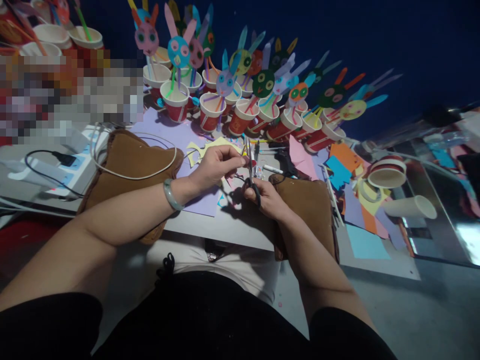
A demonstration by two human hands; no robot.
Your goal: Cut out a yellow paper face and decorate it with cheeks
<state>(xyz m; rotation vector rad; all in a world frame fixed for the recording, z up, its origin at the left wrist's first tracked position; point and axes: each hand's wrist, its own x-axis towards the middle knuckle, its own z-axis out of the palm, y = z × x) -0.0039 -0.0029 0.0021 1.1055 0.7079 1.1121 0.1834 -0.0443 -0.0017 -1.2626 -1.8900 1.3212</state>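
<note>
My right hand [265,197] is closed round the handles of a pair of scissors [251,167], whose blades point up and away from me. Just left of the blades, my left hand [219,162] is pinched, with its fingertips close to them. Between those fingertips is a small dark reddish piece [246,160], too small to make out. Below the hands, paper scraps [222,199] lie on the table, beside a sheet of purple paper [202,200]. A cut yellow paper [210,148] lies behind my left hand.
Several red paper cups [175,106] holding rabbit-faced paper figures stand along the back. Brown cushions [125,162] [305,205] lie under my forearms. A power strip [80,157] with cables is at left. Coloured paper [365,242], a tape roll [369,191] and a white cup [412,207] are at right.
</note>
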